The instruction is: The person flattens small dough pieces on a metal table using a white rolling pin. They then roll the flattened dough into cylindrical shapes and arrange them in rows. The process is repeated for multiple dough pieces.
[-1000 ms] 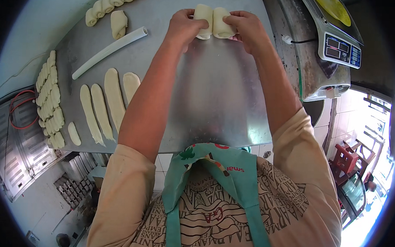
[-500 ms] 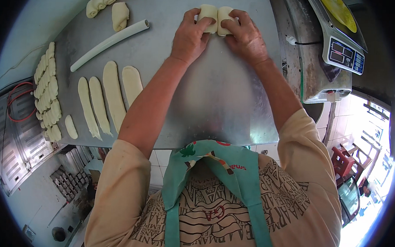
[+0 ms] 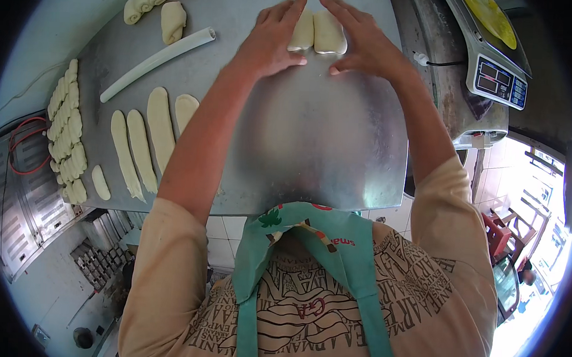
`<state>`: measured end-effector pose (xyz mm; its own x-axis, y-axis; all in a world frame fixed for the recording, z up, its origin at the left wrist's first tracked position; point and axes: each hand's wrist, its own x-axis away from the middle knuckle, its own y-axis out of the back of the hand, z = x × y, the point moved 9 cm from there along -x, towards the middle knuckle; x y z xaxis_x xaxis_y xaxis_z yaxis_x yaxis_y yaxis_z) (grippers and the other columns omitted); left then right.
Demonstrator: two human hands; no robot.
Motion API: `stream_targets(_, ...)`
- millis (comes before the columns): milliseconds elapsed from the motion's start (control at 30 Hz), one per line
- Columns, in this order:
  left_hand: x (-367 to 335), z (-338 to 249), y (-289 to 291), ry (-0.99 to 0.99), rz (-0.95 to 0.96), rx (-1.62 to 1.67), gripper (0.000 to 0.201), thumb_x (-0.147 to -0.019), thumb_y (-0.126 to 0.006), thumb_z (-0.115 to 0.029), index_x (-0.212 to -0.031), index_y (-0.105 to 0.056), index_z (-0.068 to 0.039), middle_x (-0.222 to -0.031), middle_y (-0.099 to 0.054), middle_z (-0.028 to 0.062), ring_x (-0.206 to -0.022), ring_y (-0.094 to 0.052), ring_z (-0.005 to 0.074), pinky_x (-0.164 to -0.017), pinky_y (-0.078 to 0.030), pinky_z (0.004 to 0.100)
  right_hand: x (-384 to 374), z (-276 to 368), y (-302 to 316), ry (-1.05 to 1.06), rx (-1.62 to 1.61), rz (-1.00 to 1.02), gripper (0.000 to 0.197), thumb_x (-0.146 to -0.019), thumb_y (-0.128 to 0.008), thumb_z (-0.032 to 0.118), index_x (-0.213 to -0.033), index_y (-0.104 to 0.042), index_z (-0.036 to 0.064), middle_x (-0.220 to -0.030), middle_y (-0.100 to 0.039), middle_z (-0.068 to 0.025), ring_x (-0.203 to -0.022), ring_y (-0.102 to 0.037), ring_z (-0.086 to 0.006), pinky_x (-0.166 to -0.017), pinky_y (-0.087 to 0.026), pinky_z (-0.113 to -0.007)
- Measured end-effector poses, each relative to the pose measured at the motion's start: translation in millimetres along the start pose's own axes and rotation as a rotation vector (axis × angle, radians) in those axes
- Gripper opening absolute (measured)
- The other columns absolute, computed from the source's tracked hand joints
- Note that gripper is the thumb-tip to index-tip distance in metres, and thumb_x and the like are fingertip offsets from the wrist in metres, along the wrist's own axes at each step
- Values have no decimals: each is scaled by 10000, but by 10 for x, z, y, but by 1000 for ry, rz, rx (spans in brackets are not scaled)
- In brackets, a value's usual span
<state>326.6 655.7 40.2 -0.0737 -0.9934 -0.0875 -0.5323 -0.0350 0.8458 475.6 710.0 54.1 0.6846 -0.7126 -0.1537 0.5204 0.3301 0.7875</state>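
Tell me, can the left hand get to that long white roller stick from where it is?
Probably yes. The left hand rests by the two dough rolls, and the white rolling stick lies just to its left on the metal table, with only bare tabletop between them.

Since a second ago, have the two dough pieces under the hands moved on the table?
Cannot tell. The two dough pieces sit about as far from the white rolling pin and the scale as before; the small shift in the picture matches head-camera motion.

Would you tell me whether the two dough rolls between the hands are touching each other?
Touching. The head view shows the left dough roll and the right dough roll pressed side by side, with only a seam between them.
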Motion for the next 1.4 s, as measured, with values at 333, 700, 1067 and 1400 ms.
stream_targets(333, -135, 119, -68, -62, 72, 39, 1102, -724, -887, -131, -1621, -247, -147, -1465, -518, 161, -1336, -469, 432, -1153, -417, 495, -174, -133, -242, -2, -116, 94, 860, -641, -905, 100, -1425, -550, 125, -1358, -596, -76, -1289, -559, -299, -1099, -457, -436)
stream_targets(700, 573, 173, 288, -50, -267, 141, 790, -798, -790, -61, -1512, -459, -120, -1499, -491, 193, -1326, -506, 420, -1100, -472, 488, 76, 500, -130, 167, 144, -165, 736, -701, -870, 97, -1378, -582, 65, -1341, -627, -154, -1231, -597, -343, -1065, -474, -455)
stream_targets(1067, 2097, 1849, 1034, 402, -113, 100, 246, -917, -701, -142, -1144, -748, -57, -1048, -720, 129, -936, -705, 293, -885, -558, 383, -520, 2079, -2100, 26, -61, 197, 237, -933, -660, 150, -1142, -740, 71, -1122, -715, -158, -998, -701, -349, -891, -564, -431)
stream_targets(1400, 2824, 1133, 972, 3, -400, -108, 252, -870, -683, -19, -1112, -749, -45, -1077, -701, 125, -917, -699, 317, -874, -558, 378, 447, 2548, -2224, 283, 250, -156, 253, -875, -627, 39, -1074, -767, 110, -1087, -690, -104, -1005, -676, -323, -867, -571, -408)
